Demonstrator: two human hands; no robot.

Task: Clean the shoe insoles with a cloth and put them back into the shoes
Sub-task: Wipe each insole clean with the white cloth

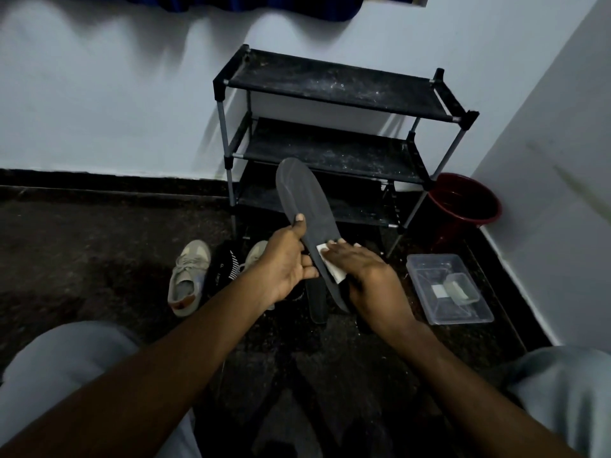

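Fingers of both hands are on one grey insole (302, 200), held tilted in the air in front of the black shoe rack (330, 90), its rounded toe end up against the rack's lower shelves. On the dark speckled floor before the rack's left legs lies a beige lace-up shoe (188, 276), soft and creased. Beside it are a dark striped item (228, 269) that I cannot identify and a second beige shoe (256, 256), half hidden. Next comes the left hand (284, 262): palm turned up, fingers curled behind the insole's left edge, thumb clamped on its smooth face. Beneath, on the floor before the rack's middle, lies a second insole (316, 305), flat and dark. A folded white cloth (332, 267) is pressed to the held insole's heel half by the right hand (370, 279), palm down, fingers straight and close together. Right of the rack's front right leg sits a clear rectangular plastic tub (425, 292). A round red bucket (463, 206) stands just beside the rack's right legs.
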